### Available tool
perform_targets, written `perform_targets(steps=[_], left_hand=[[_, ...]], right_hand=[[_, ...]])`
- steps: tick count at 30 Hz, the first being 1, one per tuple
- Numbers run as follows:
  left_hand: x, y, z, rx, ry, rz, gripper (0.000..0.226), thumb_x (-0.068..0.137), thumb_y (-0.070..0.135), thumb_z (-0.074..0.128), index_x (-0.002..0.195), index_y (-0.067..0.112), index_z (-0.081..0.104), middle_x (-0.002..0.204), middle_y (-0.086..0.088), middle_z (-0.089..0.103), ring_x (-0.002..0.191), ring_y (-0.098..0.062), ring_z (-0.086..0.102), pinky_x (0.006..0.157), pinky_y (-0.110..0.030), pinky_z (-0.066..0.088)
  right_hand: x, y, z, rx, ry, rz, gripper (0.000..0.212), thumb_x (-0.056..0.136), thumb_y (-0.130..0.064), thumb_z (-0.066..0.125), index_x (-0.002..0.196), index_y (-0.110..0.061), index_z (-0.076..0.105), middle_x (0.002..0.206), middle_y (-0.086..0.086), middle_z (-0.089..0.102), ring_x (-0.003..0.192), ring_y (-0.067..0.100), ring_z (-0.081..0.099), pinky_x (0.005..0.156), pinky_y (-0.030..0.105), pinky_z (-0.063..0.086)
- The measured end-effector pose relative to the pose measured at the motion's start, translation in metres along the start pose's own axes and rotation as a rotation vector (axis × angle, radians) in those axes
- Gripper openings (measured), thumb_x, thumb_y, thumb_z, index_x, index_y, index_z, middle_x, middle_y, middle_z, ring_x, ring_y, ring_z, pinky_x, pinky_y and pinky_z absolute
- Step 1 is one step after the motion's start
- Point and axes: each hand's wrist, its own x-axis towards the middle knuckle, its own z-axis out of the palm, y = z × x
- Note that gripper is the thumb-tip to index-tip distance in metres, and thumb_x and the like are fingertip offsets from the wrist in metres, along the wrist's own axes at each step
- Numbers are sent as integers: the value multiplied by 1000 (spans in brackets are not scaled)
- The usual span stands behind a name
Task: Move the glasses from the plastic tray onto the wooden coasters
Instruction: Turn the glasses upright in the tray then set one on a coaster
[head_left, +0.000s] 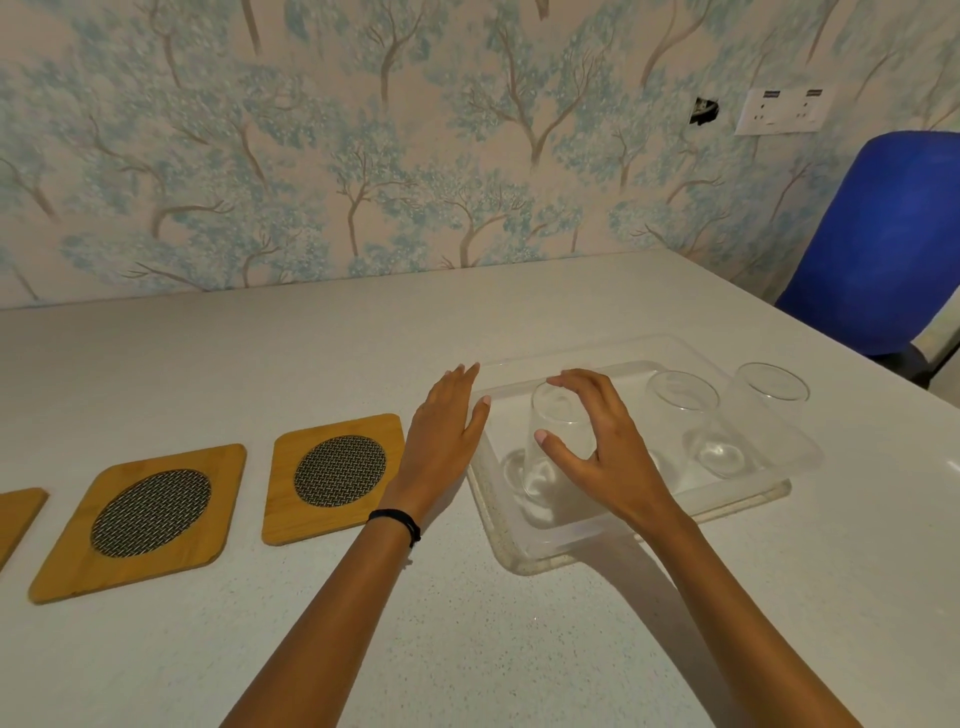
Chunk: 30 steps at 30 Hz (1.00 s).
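A clear plastic tray (524, 558) lies on the white table at the right and holds three clear glasses. My right hand (608, 447) curves around the leftmost glass (553, 439), thumb in front and fingers over its top, with fingers spread; whether it grips the glass firmly I cannot tell. The middle glass (685, 410) and the right glass (769, 395) stand untouched. My left hand (441, 436) rests flat and open on the table against the tray's left rim. Wooden coasters with dark mesh centres lie to the left: the nearest coaster (332, 475), a second coaster (143, 519), and a third coaster (15, 514) cut by the frame edge.
A blue chair (883, 244) stands beyond the table's right corner. The wall with tree-pattern wallpaper and a socket plate (782, 111) runs along the table's far edge. A dark band circles my left wrist.
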Motion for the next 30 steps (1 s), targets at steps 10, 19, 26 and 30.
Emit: perform_targets(steps=[10,19,26,30], left_hand=[[-40,-30,-44,121,-10,41,55,98,35,39,147,23,17,156,-6,20,144,-19,15,115,-35,15],[-82,-69,-82,219,-41,-40,56,96,32,45,145,17,23,154,-10,25,141,-25,23,115,-41,21],[-107,-99,-119,425,-19,-34,49,97,35,40,141,18,30,150,-10,32,139,-25,27,115,-49,18],[-120,-111,-126,439,-13,-91,49,97,39,36,142,20,30,152,-9,30,142,-23,21,115,-46,12]], right_hand=[[-1,5,0,51,23,7,53,78,-42,66,125,-31,44,126,-7,48,107,6,51,86,25,46],[-3,5,1,96,64,56,55,75,-38,70,124,-24,48,118,-1,54,102,12,55,83,21,46],[-4,-1,2,66,87,46,58,71,-48,64,122,-24,50,116,-4,53,99,10,54,79,13,43],[-5,-2,1,29,97,43,57,72,-47,65,122,-24,51,117,-4,55,99,8,54,78,12,42]])
